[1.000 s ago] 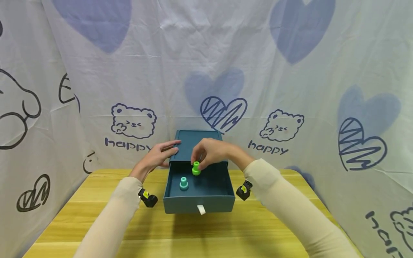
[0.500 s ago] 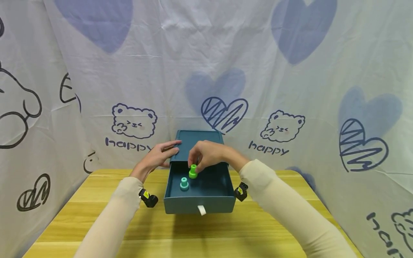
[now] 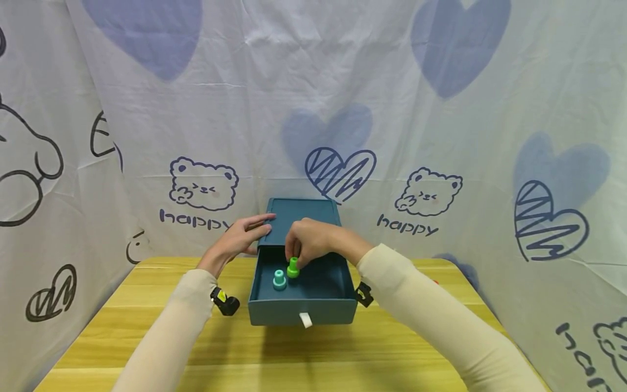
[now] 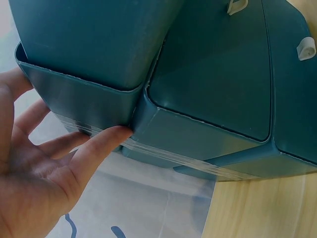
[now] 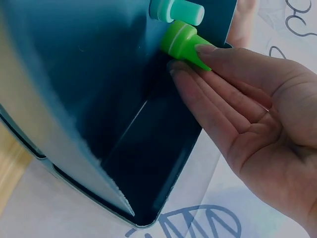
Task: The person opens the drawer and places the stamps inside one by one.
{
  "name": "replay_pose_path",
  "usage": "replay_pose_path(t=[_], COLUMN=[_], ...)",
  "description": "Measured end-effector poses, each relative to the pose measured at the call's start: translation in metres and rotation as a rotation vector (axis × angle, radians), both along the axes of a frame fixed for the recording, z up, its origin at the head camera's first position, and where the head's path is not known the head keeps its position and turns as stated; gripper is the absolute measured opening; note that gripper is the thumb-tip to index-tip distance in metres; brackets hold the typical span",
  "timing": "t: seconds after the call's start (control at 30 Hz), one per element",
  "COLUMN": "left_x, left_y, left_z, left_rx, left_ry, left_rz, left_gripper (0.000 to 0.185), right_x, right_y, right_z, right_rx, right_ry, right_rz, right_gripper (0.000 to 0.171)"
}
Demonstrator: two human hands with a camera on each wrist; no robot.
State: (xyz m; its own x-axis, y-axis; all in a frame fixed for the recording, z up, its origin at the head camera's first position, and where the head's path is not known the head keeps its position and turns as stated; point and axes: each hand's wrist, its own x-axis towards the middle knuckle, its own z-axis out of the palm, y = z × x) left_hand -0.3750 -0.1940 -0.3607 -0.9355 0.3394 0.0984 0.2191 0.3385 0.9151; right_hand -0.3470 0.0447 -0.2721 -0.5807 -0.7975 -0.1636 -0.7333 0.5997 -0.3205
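Pinching the green peg (image 3: 293, 268) by its stem, the right hand (image 3: 313, 239) is setting it inside the open drawer (image 3: 323, 283), just right of the teal peg (image 3: 279, 279). The left hand (image 3: 240, 237), fingers spread flat, is bracing the box (image 3: 301, 209). Advice: lower it squarely, base flat, clear of its neighbour.

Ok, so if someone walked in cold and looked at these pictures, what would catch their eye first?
Probably the bright green peg, pinched by the right hand over the open dark teal drawer at the middle of the wooden table. Just left of it a teal peg stands on the drawer floor. The left hand rests against the drawer's case, with a bear-and-heart printed cloth hung all around.
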Motion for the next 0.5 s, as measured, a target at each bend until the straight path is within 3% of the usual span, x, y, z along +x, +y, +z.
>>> replay_pose_path(t=[0.5], left_x=[0.000], left_y=[0.000], left_z=[0.000], left_rx=[0.018], left_ry=[0.006], left_rz=[0.002], left_gripper=[0.058], right_x=[0.000], right_y=[0.017], right_z=[0.007], right_rx=[-0.101], right_ry=[-0.040], right_rz=[0.056], right_gripper=[0.020])
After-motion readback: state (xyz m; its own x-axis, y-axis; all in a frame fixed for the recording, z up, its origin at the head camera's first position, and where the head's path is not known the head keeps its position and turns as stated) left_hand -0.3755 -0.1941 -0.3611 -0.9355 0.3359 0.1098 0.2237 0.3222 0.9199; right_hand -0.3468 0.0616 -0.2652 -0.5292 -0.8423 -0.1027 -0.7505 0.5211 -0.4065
